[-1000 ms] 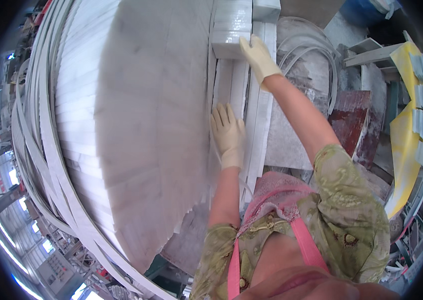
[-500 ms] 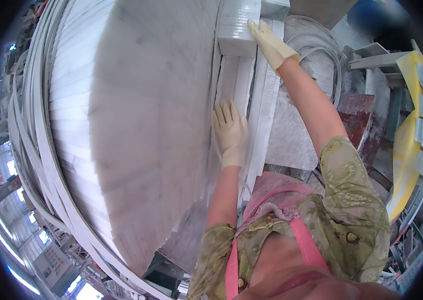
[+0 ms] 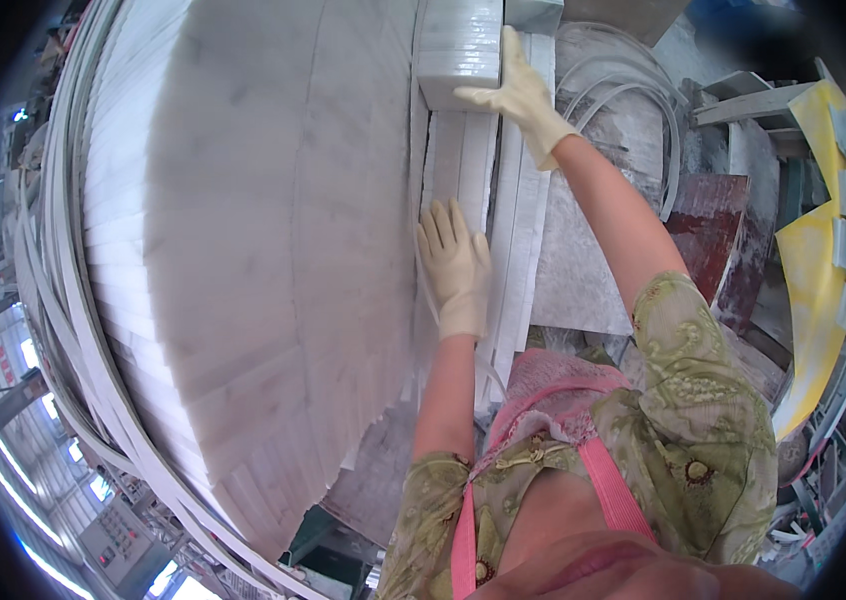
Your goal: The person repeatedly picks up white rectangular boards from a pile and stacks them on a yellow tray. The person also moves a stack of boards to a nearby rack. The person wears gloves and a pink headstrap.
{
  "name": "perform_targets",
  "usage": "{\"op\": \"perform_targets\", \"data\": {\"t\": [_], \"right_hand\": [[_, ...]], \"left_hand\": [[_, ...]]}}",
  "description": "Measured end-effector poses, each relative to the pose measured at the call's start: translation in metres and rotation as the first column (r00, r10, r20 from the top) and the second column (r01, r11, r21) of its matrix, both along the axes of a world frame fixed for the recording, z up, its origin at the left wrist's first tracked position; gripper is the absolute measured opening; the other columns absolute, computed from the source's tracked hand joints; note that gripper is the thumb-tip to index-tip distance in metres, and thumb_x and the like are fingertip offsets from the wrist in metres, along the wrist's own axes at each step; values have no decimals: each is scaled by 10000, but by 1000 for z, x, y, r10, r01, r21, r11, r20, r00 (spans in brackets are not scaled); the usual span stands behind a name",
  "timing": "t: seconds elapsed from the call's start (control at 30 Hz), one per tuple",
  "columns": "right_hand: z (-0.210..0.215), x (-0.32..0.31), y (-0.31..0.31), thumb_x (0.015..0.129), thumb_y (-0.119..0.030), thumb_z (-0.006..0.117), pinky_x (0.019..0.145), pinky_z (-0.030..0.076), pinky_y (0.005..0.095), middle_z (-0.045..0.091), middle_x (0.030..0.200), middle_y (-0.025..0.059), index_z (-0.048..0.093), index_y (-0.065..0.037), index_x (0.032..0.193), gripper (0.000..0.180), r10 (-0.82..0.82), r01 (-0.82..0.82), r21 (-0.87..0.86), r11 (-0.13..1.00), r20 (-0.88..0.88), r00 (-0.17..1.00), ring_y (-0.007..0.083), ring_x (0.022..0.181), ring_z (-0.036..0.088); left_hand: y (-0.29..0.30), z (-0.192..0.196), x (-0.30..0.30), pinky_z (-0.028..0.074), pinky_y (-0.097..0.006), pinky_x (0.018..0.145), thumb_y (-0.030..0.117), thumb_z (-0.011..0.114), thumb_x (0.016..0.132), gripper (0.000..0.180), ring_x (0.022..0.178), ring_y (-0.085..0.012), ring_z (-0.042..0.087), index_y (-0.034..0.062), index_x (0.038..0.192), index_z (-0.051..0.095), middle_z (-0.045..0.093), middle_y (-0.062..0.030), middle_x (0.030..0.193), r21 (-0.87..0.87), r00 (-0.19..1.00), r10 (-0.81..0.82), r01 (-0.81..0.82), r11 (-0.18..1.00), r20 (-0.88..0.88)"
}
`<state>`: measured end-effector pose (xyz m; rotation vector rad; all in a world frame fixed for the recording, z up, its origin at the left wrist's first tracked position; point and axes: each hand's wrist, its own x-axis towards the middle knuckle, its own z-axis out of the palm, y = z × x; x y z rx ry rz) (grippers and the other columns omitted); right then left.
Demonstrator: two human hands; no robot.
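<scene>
In the head view, my left hand [image 3: 455, 265], in a cream rubber glove, lies with fingers stretched out on a narrow white stone strip [image 3: 460, 155]. The strip runs away from me beside a large wall of packed pale slabs. My right hand [image 3: 525, 92], gloved alike, is at the near right corner of a block of stacked white strips [image 3: 460, 45]. One finger points forward along the block's side, and the thumb reaches across its near face. Its fingers are wide apart, and neither hand grips anything.
The wall of packed white slabs [image 3: 243, 200] fills the left side, with pale bands [image 3: 73, 300] curving around it. To the right are a looped strap [image 3: 633, 90], a dark red board [image 3: 708, 225] and a yellow sheet [image 3: 815, 285] beside stacked pale pieces.
My right hand has spread its thumb and fingers and turned around the block's near corner. My left hand stays in nearly the same place. The whole view has shifted slightly.
</scene>
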<state>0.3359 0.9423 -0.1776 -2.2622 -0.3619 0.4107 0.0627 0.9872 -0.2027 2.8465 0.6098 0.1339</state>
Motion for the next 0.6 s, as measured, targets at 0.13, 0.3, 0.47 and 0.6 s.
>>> {"op": "perform_targets", "data": {"t": [0.13, 0.3, 0.47, 0.6], "right_hand": [[-26, 13, 20, 737, -416, 894, 1044, 511, 398, 392, 1568, 248, 17, -28, 1600, 1290, 57, 142, 508, 850, -356, 933, 391, 1289, 572], [-46, 18, 16, 866, -316, 792, 979, 540, 398, 505, 1480, 228, 151, -64, 1575, 988, 49, -36, 276, 961, -42, 998, 366, 1186, 629], [-19, 8, 7, 768, -453, 818, 1181, 354, 382, 403, 1578, 213, 322, -14, 1551, 1025, 84, -85, 5, 996, 73, 994, 329, 1402, 462], [-18, -14, -3, 726, -604, 813, 1283, 163, 405, 237, 1659, 212, 123, 61, 1590, 1291, 53, -44, -51, 998, 179, 982, 305, 1540, 245]], "left_hand": [[2, 1, 3, 197, -521, 1251, 299, 568, 950, 637, 1450, -414, 344, 6, 1499, 431, 414, -245, 1544, -8, 1000, 2, -2, 1000, -31], [2, 1, 0, 197, -526, 1249, 307, 551, 958, 636, 1457, -418, 336, -4, 1498, 425, 391, -255, 1558, -3, 993, -2, 2, 1000, -117], [3, 0, -1, 192, -530, 1247, 259, 545, 964, 621, 1468, -433, 314, -19, 1502, 408, 368, -274, 1565, 3, 993, -13, 14, 1000, -120], [5, 1, -2, 177, -523, 1250, 242, 535, 975, 635, 1478, -442, 293, -22, 1527, 364, 336, -279, 1582, 12, 984, -6, 9, 1000, -176]]}}
